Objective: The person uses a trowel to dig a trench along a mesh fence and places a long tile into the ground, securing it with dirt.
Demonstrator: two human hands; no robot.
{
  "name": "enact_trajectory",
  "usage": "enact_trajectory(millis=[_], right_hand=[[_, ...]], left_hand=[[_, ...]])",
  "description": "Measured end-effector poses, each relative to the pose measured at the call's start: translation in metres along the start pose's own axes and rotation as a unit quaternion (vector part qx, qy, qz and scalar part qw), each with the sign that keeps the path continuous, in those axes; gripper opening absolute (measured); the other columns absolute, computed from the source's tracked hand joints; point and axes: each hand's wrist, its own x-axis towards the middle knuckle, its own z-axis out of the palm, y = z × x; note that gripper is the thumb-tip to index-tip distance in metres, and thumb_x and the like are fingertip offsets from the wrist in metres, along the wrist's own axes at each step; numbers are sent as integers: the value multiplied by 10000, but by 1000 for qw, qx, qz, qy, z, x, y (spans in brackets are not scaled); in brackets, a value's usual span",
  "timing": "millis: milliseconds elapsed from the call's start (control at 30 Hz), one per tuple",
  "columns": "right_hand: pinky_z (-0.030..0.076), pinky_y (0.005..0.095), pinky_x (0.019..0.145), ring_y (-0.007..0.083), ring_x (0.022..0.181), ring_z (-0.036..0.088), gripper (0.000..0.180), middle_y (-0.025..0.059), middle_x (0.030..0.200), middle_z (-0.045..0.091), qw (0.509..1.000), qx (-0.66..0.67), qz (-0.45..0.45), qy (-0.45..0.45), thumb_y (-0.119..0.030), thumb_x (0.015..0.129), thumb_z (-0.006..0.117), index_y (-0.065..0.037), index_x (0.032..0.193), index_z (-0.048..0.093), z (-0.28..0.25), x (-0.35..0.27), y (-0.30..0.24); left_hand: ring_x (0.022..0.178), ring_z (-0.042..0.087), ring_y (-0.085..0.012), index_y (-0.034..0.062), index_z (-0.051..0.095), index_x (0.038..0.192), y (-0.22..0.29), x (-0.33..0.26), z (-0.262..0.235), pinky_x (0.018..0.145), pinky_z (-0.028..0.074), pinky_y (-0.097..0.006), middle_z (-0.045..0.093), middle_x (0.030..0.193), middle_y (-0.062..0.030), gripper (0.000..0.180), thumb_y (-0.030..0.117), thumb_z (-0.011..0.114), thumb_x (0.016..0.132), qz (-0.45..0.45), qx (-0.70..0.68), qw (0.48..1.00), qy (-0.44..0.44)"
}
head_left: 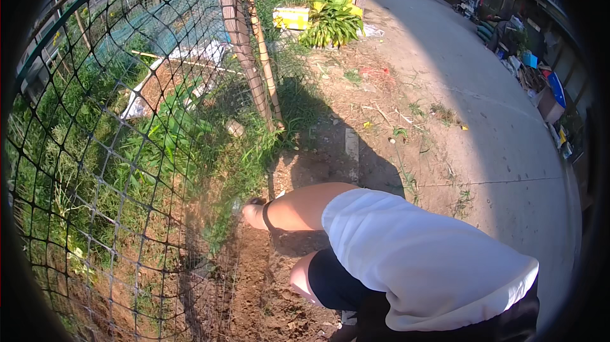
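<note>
My right hand (253, 215) reaches leftward, low over the soil at the foot of the black mesh netting (114, 170). Its fingers look curled and closed, small and partly blurred. A dark bit shows at its top and a pale, smeared patch beside the fingertips; what it grips I cannot make out. Around the wrist is a dark band (267, 216), and the upper arm is in a white sleeve (406, 240). Green weeds (219, 224) and loose brown soil (251, 272) lie nearest the hand. My left hand is not in view.
A wooden post (240, 37) and a bamboo pole (262, 50) lean beside the netting. My bare knee (304, 278) is below the arm. Farther off stand a yellow-and-white box (291, 19) and a leafy plant (333, 21). A concrete lane (470, 100) runs along the right.
</note>
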Motion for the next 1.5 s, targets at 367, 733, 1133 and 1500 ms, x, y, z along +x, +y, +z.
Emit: enact_trajectory(millis=[367,733,1133,1500], right_hand=[[467,427,510,296,678,588,267,138,832,617,1000,10,-5,22,-236,808,503,-58,966,626,1,0,-4],[479,443,493,276,689,601,234,95,812,633,999,44,-3,31,-243,807,520,-73,896,652,25,7,-3],[496,353,581,248,668,614,216,93,694,612,966,168,35,196,-161,815,435,-47,918,588,100,-15,12],[497,349,622,268,691,626,164,121,693,624,960,210,119,144,-159,706,530,-45,771,629,112,-40,-1]], left_hand=[[668,511,-159,46,570,837,4,-2,-5,644,407,-288,606,799,-68,174,211,517,836,-25,-1,1000,-8],[687,492,-183,60,579,898,2,-6,2,668,416,-306,594,818,-89,175,214,510,853,-1,-56,997,50],[706,585,-147,64,557,963,-11,-1,-26,667,475,-295,627,852,-74,351,294,294,940,55,-75,995,40],[704,544,-137,78,547,981,-11,1,-30,675,451,-297,608,849,-43,321,300,320,935,54,-64,996,42]])
